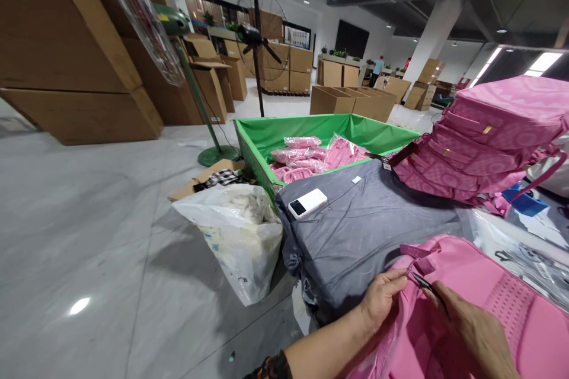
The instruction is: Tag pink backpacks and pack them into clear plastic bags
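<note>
Our left hand (383, 301) is closed in a pinch, thumb over curled fingers, gathering a fold of the pink backpack (511, 314) at its top edge. Our right hand (473, 328) is closed around a thin dark tool (424, 282), whose tip rests at the same seam, just beside the left fingertips. We cannot tell what kind of tool it is.

The backpack lies flat at the near right, back panel up. Its far edge rests on the grey-covered surface (364, 231), and a loop (420, 249) lies at its top.

We judge it light and soft. The outer fabric bunches readily under the pinch, so it will sag and fold if lifted by one corner. The padded back panel looks somewhat firmer and should hold its shape better. The cloth seems smooth but not slippery, and nothing about it looks fragile. The top loop and the seam edge look like the surest places to grip, while a pinch close to the tool tip keeps the fabric taut there.

Further off on the surface lies a white phone (307, 203). A stack (489, 130) of more pink backpacks sits at the far right. A green bin (253, 142) stands beyond the surface, holding pink bagged goods. A white sack (240, 237) stands on the floor to the left.
</note>
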Demonstrator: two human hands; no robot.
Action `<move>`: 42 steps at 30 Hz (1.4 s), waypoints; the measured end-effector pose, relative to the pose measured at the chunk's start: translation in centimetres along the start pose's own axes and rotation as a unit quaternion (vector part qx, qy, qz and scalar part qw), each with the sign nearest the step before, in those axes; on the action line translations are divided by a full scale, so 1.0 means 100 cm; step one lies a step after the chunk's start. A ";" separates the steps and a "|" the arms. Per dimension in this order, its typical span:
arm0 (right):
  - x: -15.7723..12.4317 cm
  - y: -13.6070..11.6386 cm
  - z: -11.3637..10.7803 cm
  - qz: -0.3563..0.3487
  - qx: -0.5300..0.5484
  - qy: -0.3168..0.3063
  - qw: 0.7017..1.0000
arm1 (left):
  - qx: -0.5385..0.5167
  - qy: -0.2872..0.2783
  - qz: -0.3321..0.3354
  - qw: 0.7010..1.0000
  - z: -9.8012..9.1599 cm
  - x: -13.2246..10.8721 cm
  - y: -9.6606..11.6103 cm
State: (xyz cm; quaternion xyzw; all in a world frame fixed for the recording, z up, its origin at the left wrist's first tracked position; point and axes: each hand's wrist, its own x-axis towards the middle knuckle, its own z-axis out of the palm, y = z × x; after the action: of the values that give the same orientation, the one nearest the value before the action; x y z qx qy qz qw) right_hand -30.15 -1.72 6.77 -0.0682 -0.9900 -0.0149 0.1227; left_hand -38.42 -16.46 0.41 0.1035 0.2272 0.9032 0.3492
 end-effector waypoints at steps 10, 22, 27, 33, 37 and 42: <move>0.001 -0.107 -0.038 -0.357 0.082 0.141 0.920 | 0.019 -0.009 -0.014 1.000 -0.001 -0.001 0.010; -0.033 -0.051 0.010 -0.051 0.232 0.033 0.971 | -0.034 0.001 -0.010 0.999 0.004 -0.002 0.009; -0.039 -0.048 0.007 -0.015 0.172 0.037 0.984 | -0.028 0.002 -0.001 1.000 0.001 0.000 0.007; -0.036 -0.041 0.013 -0.026 0.090 0.022 0.995 | -0.014 0.000 -0.031 0.999 -0.001 -0.001 0.005; -0.049 -0.042 0.024 -0.042 0.128 0.042 0.990 | 0.002 0.001 -0.023 1.000 0.002 -0.006 0.008; -0.050 -0.045 0.023 -0.001 0.184 0.044 0.982 | 0.010 0.001 -0.029 1.000 0.001 -0.004 0.011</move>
State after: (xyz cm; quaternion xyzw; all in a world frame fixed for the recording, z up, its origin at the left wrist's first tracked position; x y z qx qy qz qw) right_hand -26.56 -6.75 3.23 -0.0429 -0.9695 0.1647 0.1763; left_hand -38.71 -17.43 1.00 0.0991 0.2397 0.8903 0.3743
